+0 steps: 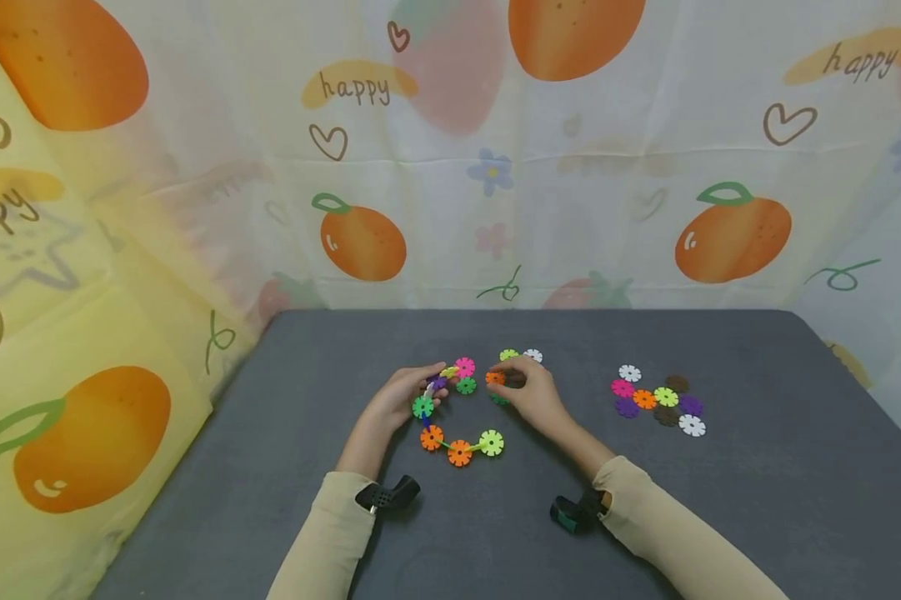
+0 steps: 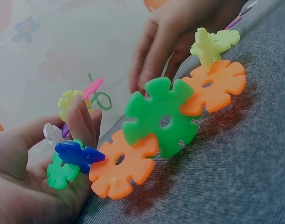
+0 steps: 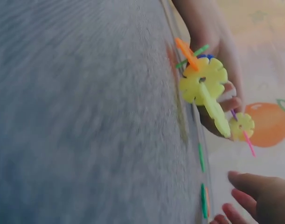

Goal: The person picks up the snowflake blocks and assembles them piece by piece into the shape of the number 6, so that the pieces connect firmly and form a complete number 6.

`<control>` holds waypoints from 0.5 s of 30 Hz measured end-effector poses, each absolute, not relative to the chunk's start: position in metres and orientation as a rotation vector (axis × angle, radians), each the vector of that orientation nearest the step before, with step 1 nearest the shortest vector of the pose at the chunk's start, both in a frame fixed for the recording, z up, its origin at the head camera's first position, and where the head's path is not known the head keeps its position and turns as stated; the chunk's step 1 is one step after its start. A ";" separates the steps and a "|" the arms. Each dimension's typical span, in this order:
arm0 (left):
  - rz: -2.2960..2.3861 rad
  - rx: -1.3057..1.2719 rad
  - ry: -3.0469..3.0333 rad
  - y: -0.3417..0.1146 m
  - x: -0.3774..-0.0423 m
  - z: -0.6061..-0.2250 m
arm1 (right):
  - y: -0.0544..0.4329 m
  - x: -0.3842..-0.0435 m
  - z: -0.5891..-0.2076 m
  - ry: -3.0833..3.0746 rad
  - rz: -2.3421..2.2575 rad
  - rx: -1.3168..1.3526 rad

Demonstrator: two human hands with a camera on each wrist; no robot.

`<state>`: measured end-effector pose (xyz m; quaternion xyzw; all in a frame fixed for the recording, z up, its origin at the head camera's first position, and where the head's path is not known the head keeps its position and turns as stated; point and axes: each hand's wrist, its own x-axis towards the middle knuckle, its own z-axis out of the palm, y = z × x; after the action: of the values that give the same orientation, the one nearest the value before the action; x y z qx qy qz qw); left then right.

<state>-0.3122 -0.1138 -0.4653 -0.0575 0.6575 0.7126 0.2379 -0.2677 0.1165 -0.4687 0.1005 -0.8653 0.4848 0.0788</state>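
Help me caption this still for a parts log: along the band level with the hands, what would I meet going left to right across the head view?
Left hand → leftmost pink disc → orange disc between the hands → right hand → loose pink disc → loose orange disc → loose yellow-green disc → rightmost purple disc.

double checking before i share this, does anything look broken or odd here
Nothing stands out. The left hand holds a chain of interlocked flower discs, the right hand is near an orange disc, and loose discs lie on the table with no visible damage.
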 end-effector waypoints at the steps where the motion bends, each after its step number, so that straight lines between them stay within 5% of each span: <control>1: 1.950 -0.151 1.807 -0.114 -0.313 -0.465 | 0.115 -0.268 -0.469 -2.574 1.468 0.278; 15: 1.936 -0.138 1.820 -0.113 -0.312 -0.466 | 0.088 -0.282 -0.473 -2.665 1.105 0.307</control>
<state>-0.3120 -0.1133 -0.4661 -0.0504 0.6644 0.7068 0.2378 -0.2825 0.0882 -0.4731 0.1049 -0.9119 0.3781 0.1202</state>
